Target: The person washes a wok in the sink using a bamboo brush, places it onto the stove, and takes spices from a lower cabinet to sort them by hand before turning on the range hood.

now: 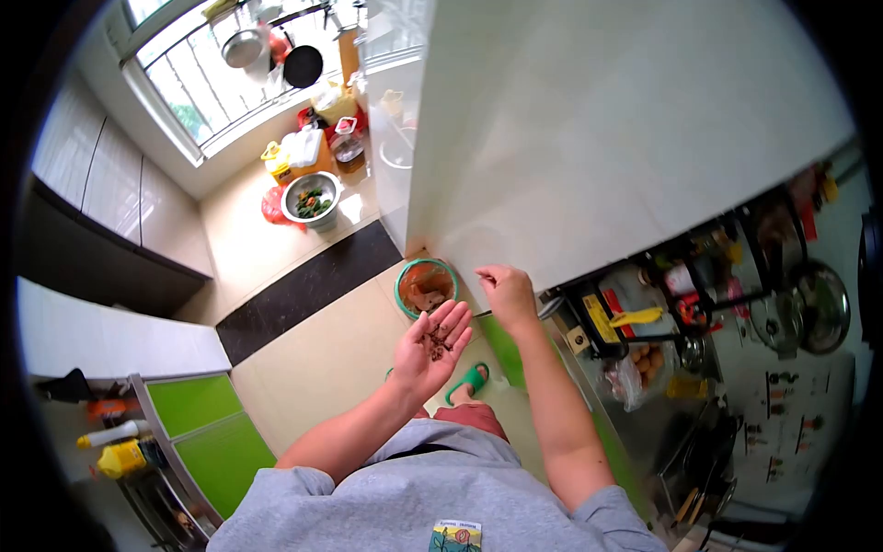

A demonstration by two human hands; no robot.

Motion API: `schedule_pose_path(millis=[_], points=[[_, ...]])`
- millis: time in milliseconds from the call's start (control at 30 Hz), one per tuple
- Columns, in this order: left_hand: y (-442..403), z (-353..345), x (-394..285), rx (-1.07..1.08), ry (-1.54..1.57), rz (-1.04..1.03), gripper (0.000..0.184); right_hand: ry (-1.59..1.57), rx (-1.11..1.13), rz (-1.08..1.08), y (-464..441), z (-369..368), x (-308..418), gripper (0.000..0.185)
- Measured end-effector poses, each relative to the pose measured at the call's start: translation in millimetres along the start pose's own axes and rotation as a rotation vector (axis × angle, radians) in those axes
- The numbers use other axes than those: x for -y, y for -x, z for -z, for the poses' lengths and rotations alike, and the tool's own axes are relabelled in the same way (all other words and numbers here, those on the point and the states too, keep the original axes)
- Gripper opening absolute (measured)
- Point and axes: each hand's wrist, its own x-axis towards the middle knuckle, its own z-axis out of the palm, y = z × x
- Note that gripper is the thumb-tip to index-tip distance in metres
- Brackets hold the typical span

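Observation:
My left hand (432,348) is palm up with its fingers stretched out, and small dark brown bits (436,345) lie loose on the palm. Just beyond its fingertips stands a round bin with a green rim (401,276), with orange and pale scraps inside. To the right, my right hand (508,293) is raised beside the bin, its fingers curled and the fingertips together. Whatever those fingertips may hold is too small to make out.
A metal bowl of greens (313,200) stands on the floor near bottles by the window. A tall white panel (589,138) rises ahead. On the right is a counter with racks, eggs (647,362) and a yellow item (636,316). Green cabinets (221,455) stand left.

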Motion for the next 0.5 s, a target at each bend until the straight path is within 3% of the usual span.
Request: schedule_pose_path(millis=[100,167,367,433,500], points=[[-4.8,-5.2,-14.8,-0.032,0.018,-0.025,0.045,0.02,0.014,0.018,-20.8,-7.3,10.5,0.014],[-9.8,-4.7,-20.6,-0.002,0.023,-0.049,0.045,-0.035,0.114,-0.121,-30.6,-9.5,16.0,0.016],[-30.9,-16.3,-28.9,0.039,0.045,-0.094,0.052,-0.103,0.272,-0.078,-43.9,-9.8,10.5,0.02],[-37.9,-20.8,-28.3,0.044,0.05,-0.082,0.054,-0.171,0.126,0.077,-43.3,4.2,20.7,0.018],[-47.1,-24.1,-25.7,0.059,0.043,-0.08,0.058,-0.182,0.134,0.151,-40.6,20.7,34.7,0.017]])
